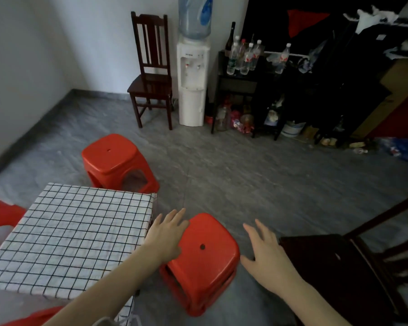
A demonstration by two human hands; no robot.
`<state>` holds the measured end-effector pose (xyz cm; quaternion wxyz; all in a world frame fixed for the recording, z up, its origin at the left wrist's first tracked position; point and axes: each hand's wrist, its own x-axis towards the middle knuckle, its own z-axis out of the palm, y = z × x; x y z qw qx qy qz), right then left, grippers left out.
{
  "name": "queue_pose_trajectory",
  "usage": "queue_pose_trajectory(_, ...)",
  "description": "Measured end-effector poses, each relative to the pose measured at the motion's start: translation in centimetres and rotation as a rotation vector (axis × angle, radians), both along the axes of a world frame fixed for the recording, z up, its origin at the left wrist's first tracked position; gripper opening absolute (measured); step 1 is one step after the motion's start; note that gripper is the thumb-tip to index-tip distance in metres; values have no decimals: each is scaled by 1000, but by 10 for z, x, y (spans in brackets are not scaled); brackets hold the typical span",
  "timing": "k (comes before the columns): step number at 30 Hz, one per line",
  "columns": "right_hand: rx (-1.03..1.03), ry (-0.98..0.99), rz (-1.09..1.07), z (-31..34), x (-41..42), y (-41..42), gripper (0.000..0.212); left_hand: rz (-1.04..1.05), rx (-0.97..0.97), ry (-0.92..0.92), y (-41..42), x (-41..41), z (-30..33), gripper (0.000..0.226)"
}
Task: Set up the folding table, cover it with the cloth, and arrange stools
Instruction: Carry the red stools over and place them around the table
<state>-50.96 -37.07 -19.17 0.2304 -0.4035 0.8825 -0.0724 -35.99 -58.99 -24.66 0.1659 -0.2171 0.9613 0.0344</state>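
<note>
floor: stool (205,260) between hands (167,234)

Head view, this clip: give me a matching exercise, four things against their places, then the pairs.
Things:
1. checked cloth
2. water dispenser
3. left hand
4. far red stool

Places:
A. against the back wall, beside the wooden chair
B. on the near red stool, at its left edge
C. spread over the folding table
D. on the floor beyond the table

Pairs: 1-C, 2-A, 3-B, 4-D
</note>
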Motion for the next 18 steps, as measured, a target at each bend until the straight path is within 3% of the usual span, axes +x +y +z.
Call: queue_pose_trajectory(18, 191, -134, 132, -234, 8, -27, 79, -83, 159, -201, 10, 5, -263, 80)
